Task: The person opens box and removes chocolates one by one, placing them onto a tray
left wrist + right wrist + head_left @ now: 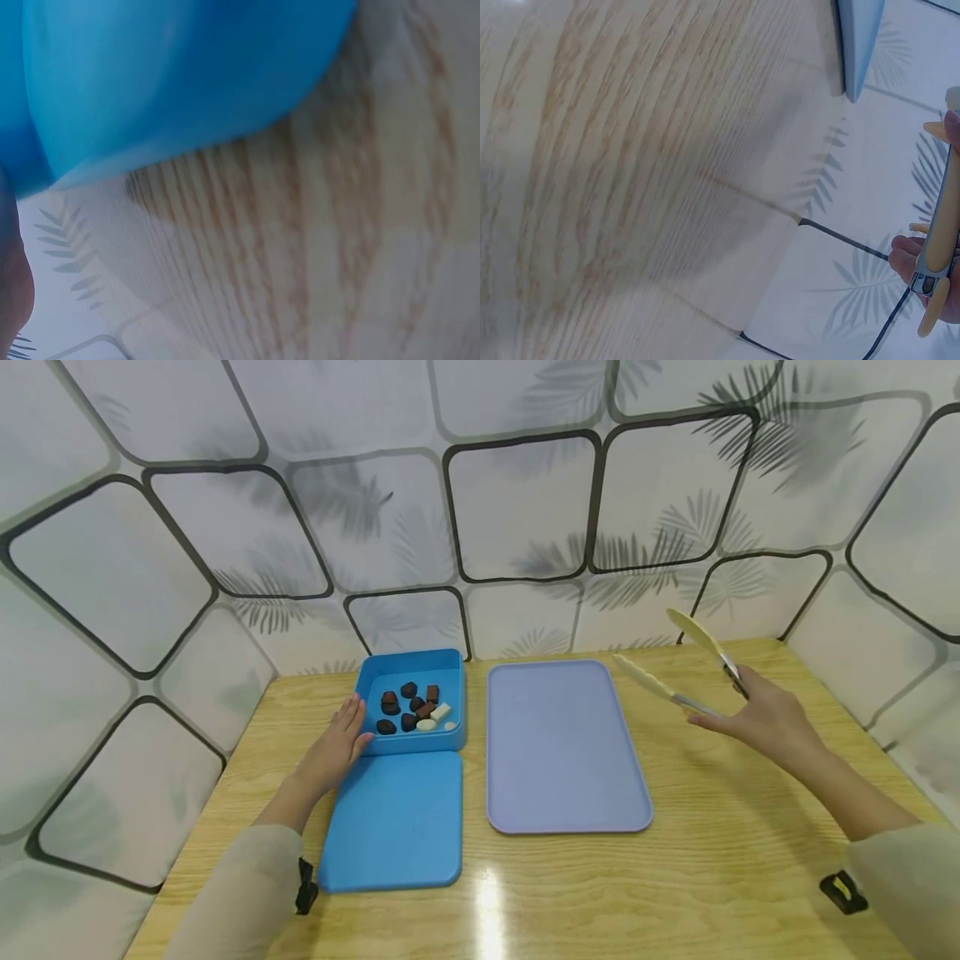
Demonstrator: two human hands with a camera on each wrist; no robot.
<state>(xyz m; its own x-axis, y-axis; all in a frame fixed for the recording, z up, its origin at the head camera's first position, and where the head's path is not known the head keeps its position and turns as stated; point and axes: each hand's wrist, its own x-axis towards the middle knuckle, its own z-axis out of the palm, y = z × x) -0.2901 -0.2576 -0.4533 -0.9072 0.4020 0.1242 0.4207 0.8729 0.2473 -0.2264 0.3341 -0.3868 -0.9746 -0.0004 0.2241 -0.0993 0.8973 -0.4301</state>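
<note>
**Left hand steadies the box, right hand lifts open tongs**

Head view: the left hand (335, 745) lies flat against the left wall of the open blue plastic box (411, 700), fingers straight and together, apparently bracing it so it cannot slide. Inside the box lie about 7 dark brown chocolates (405, 703) and 2 white ones (435, 717). The box's flat blue lid (393, 820) lies just in front of it, and an empty lavender rectangular tray (564, 745) sits just beside it on the wooden table (735, 852). The right hand (765, 717) pinches the cream-tipped metal tongs (686, 667) near their hinge, held above the table to the right of the tray, blades apart.

Left wrist view: blurred; the blue box wall (172, 82) fills the top, with table grain below. How the fingers lie cannot be told here.

Right wrist view: fingertips curl around the tongs (941, 247) at the frame's right edge; the tray's corner (857, 41) shows above.
</note>
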